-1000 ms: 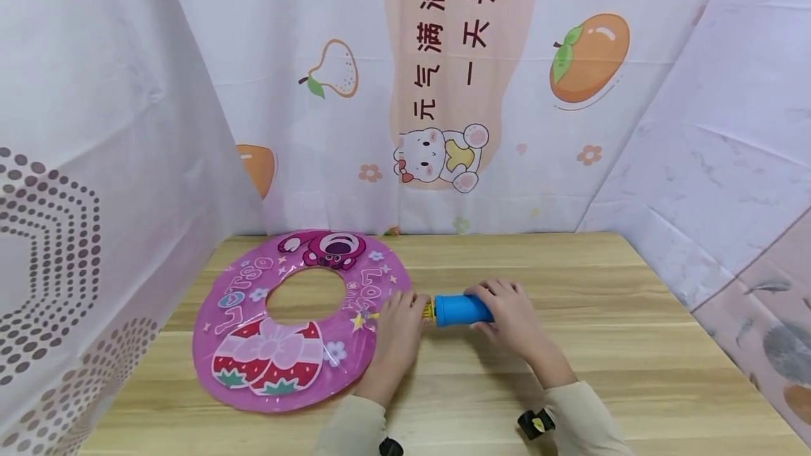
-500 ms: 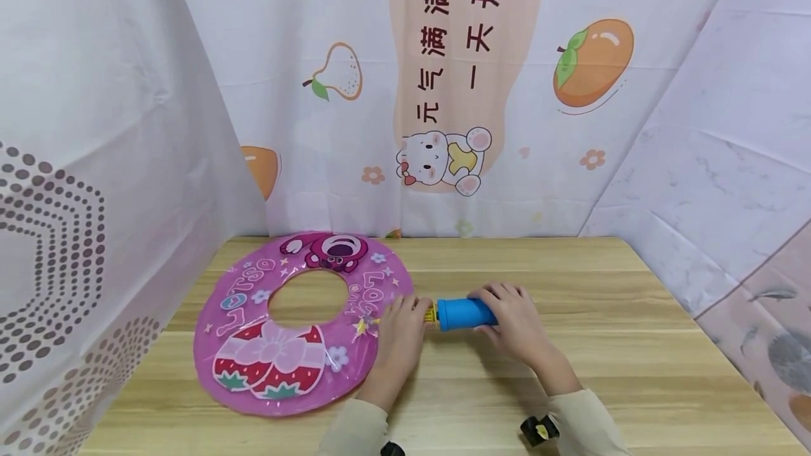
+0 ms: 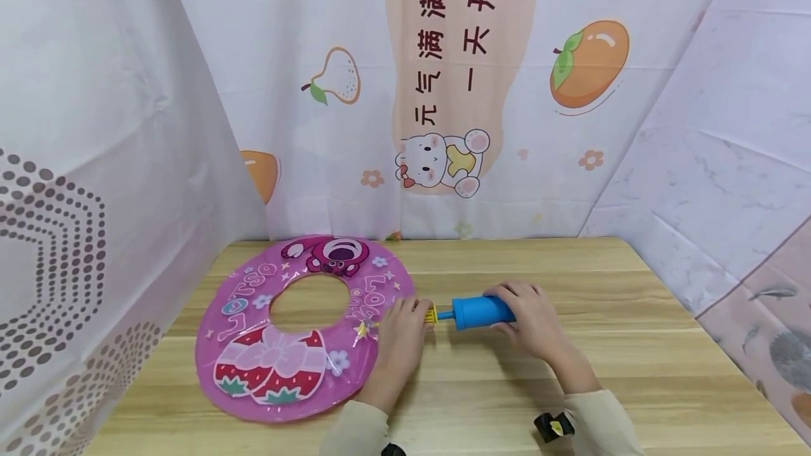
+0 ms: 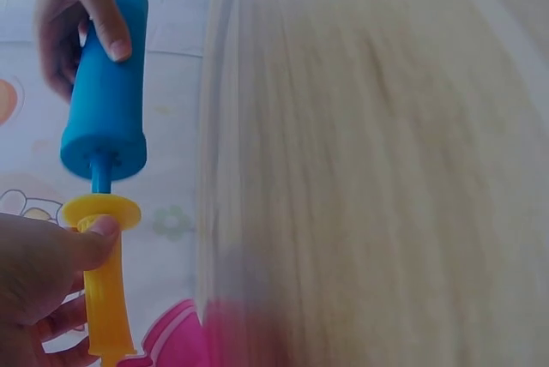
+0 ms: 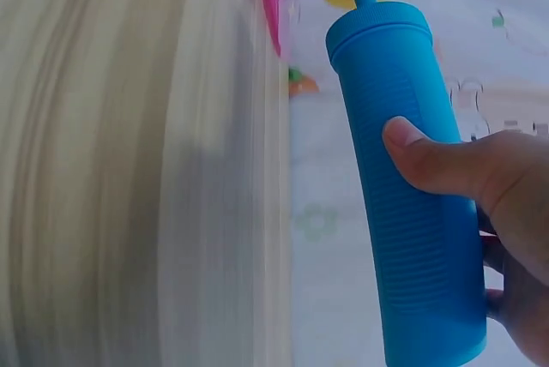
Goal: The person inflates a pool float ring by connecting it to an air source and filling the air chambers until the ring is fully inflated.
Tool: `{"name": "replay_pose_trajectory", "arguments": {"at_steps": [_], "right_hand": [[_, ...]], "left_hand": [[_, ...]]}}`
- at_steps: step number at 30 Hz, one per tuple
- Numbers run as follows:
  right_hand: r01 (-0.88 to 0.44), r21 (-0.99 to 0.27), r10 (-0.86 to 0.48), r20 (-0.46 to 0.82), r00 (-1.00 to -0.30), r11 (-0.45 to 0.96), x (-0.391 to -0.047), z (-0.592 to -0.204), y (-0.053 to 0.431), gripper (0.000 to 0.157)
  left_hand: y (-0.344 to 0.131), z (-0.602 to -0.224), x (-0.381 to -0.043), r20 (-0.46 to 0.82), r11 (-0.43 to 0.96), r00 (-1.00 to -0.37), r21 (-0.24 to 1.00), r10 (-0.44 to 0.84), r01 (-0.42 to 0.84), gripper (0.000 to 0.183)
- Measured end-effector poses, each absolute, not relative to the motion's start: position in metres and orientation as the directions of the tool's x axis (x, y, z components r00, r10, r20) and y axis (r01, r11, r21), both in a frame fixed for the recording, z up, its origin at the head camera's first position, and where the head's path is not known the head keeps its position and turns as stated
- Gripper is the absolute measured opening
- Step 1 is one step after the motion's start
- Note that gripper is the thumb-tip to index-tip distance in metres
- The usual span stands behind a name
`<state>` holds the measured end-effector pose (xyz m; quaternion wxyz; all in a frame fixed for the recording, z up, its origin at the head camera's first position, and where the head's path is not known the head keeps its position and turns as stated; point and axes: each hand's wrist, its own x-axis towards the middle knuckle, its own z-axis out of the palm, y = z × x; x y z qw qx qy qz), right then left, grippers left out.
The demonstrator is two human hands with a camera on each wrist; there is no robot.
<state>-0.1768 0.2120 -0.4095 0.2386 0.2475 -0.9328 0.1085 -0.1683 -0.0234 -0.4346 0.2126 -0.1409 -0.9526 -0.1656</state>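
My left hand (image 3: 400, 336) grips the yellow end (image 4: 105, 298) of a hand air pump, its thumb just under the round yellow flange. The right hand (image 3: 532, 322) is wrapped around the pump's blue ribbed barrel (image 5: 407, 187), thumb along the near side. A short blue rod (image 3: 446, 314) shows between flange and barrel, which lie in line from left to right in the head view. Left of the hands, a pink swim ring (image 3: 212, 350) with bear and strawberry prints lies on the table. The yellow end points at the ring's right side; where they meet is hidden by the left hand.
The wooden table (image 3: 633, 343) extends to the right of the hands and in front of them. Printed cloth (image 3: 317, 160) hangs behind the table and on both sides. A black wrist strap (image 3: 554, 427) shows at the right sleeve.
My right hand has drawn the blue barrel to the right, so the blue rod now shows between it and the yellow flange. The left hand has stayed by the ring.
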Motion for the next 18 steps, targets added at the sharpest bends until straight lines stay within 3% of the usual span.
{"name": "replay_pose_trajectory", "arguments": {"at_steps": [10, 18], "right_hand": [[-0.491, -0.113, -0.375, 0.506, -0.777, 0.864, -0.17, -0.41, 0.252, 0.058], [-0.489, -0.107, -0.362, 0.54, -0.76, 0.866, -0.165, -0.406, 0.282, 0.058]], "left_hand": [[-0.026, -0.438, -0.168, 0.485, 0.923, -0.849, 0.19, 0.209, 0.335, 0.032], [-0.03, -0.436, -0.167, 0.458, 0.912, -0.863, 0.225, 0.212, 0.343, 0.034]]}}
